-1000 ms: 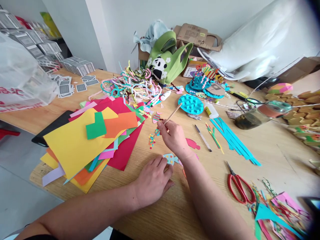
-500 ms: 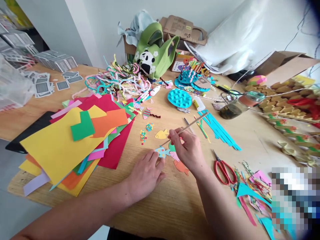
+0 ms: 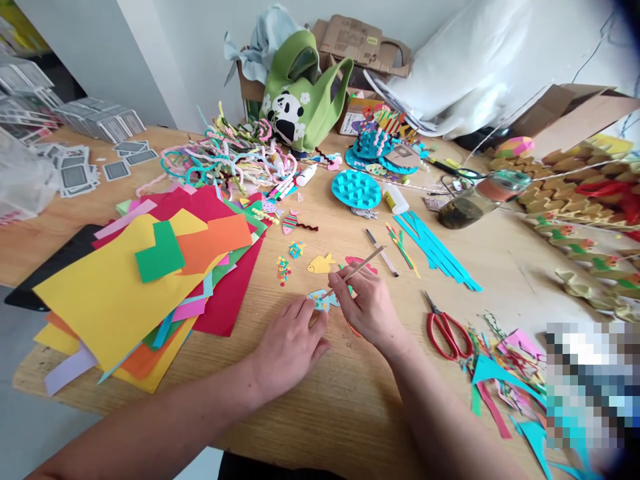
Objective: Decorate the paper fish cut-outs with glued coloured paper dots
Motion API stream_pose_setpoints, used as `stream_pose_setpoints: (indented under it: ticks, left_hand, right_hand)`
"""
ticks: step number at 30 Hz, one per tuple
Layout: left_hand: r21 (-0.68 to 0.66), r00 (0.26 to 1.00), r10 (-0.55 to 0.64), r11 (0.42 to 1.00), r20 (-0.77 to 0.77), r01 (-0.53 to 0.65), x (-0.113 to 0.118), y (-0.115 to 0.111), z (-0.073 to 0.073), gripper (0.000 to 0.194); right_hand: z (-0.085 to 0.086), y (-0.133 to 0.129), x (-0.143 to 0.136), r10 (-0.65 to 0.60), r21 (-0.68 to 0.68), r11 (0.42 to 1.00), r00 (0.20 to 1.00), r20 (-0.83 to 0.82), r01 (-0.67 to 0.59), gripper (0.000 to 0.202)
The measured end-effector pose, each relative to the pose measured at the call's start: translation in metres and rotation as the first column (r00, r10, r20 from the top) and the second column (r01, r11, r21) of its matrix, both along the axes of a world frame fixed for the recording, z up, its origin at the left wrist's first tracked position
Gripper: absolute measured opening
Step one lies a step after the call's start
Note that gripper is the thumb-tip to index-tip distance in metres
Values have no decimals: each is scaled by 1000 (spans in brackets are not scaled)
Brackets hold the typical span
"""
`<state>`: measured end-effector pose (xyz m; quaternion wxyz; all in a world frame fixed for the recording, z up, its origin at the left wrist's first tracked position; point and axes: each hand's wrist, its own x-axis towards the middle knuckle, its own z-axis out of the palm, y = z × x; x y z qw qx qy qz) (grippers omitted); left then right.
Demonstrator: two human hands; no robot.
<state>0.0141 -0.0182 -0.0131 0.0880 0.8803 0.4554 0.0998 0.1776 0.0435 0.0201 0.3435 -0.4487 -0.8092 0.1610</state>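
A small light-blue paper fish [image 3: 316, 297] with coloured dots lies flat on the table. The fingertips of my left hand [image 3: 293, 337] rest on its near edge, with fingers extended and thumb apart. My right hand [image 3: 367, 303] pinches a thin wooden stick [image 3: 365, 261], whose lower tip meets the fish's body. Just beyond are a yellow paper fish [image 3: 320, 264] and a red paper fish [image 3: 367, 265]. Under the right hand, an orange paper fish [image 3: 353, 329] is mostly covered. Two little heaps of coloured paper dots [image 3: 283, 268] lie left of the yellow fish.
Stacked coloured paper [image 3: 100, 287] spreads over the left side. Red-handled scissors [image 3: 447, 333] and paper scraps [image 3: 505, 360] lie right. Behind are a pen [image 3: 381, 252], blue strips [image 3: 440, 253], a blue bumpy disc [image 3: 356, 189], fuzzy craft stems [image 3: 225, 160] and a glass jar [image 3: 480, 200].
The stick's raised end has swung lower and left, and its tip has moved slightly right onto the fish's body. The red fish and more of the pen now show. My left hand stays put.
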Motion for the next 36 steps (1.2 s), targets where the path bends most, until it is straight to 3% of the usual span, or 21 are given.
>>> stream_pose_setpoints:
  ticks: [36]
  left_hand:
    - [-26, 1000, 4, 1000, 1, -4, 0, 0, 2, 35]
  right_hand:
    - [0, -2, 0, 77, -37, 997, 995, 58, -75, 29]
